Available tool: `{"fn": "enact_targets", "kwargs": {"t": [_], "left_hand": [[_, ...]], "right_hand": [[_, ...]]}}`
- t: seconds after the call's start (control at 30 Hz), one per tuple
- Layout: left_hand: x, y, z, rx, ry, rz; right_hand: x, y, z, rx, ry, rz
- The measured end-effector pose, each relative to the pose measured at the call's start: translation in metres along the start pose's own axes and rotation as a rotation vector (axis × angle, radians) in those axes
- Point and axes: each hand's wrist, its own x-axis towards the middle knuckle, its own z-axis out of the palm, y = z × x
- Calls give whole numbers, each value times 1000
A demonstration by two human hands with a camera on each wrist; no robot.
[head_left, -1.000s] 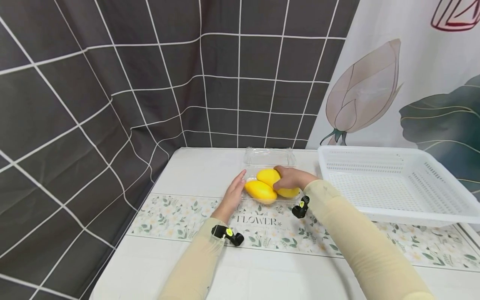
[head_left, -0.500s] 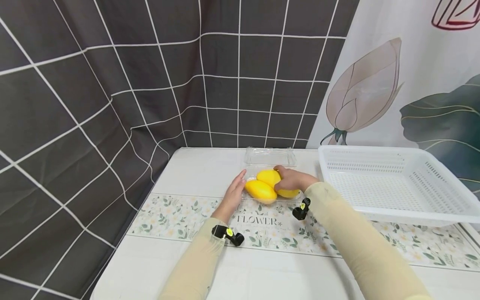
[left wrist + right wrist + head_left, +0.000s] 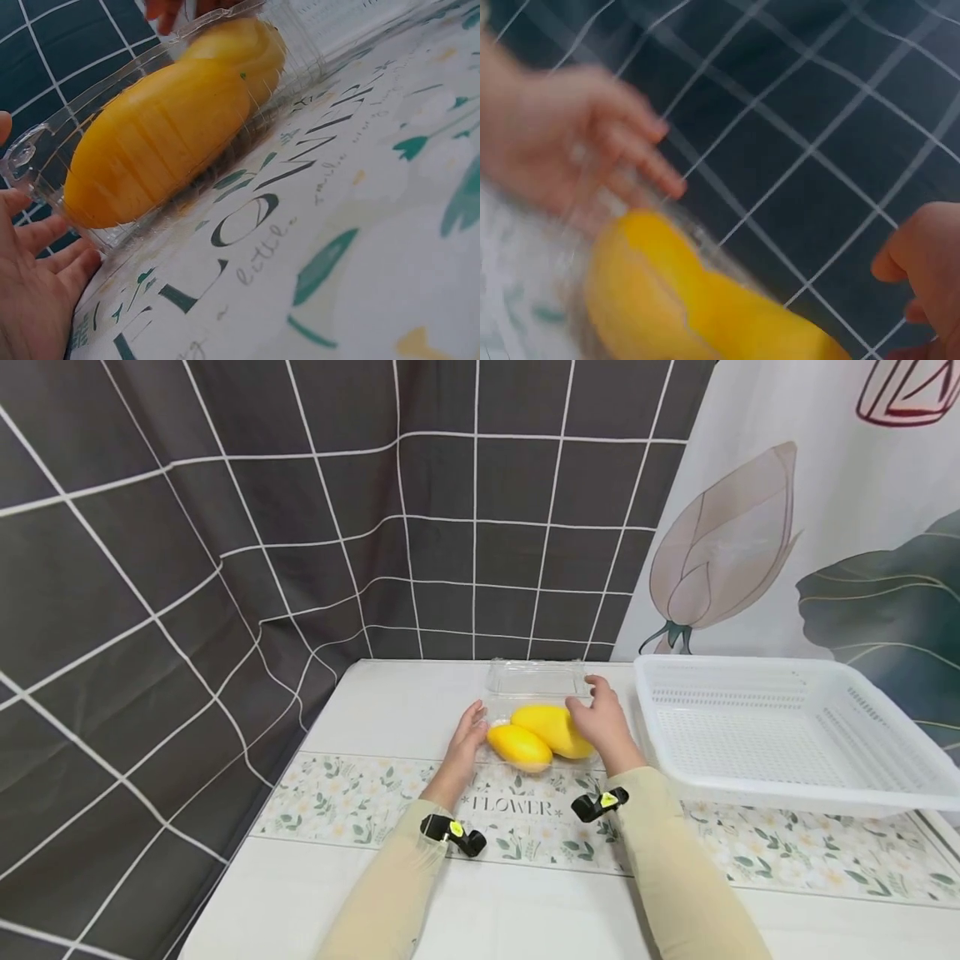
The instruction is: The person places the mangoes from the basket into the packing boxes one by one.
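Fruit is filling the clear box [image 3: 498, 707] on the surface [image 3: 532, 906]: a front yellow fruit [image 3: 519, 747] is lying toward the left, and a rear yellow fruit [image 3: 542, 722] is resting against it, though whether that rear shape is hiding another piece I am not able to tell. Beyond it, a clear lid half [image 3: 536, 678] is lying folded back. The left hand [image 3: 462, 750] is standing at the box's left end, fingers spread, seemingly touching the plastic. The right hand [image 3: 602, 727] is hovering by the right end, thumb and fingers parted, pinching nothing. Handling this well is probably depending on the left palm bracing lightly, since thin walls are likely yielding under squeezing. The right hand is needing fruit-clear fingertips; nudging the rear piece is risking shifting everything touching it.
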Motion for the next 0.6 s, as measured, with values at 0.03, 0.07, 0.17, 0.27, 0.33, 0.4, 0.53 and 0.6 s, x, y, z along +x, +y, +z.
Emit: {"fn": "enact_targets", "kwargs": {"t": [0.03, 0.07, 0.17, 0.27, 0.33, 0.4, 0.53, 0.6], "left_hand": [[1, -1, 0, -13, 2, 4], [1, -2, 0, -34, 4, 7], [3, -2, -1, -83, 24, 11], [5, 0, -1, -145, 58, -1], [6, 1, 0, -164, 75, -12], [8, 3, 1, -182, 80, -20], [13, 6, 3, -186, 69, -39], [17, 5, 5, -201, 66, -50]], "right_hand": [[-2, 2, 0, 43, 15, 47], [-3, 4, 0, 86, 22, 89], [-3, 11, -3, 197, 10, 173], [-1, 18, -9, 274, -14, 217], [1, 25, -11, 323, -22, 234], [4, 34, -11, 353, -25, 246], [13, 54, -3, 563, -51, 256], [18, 62, 3, 718, -71, 245]]}}
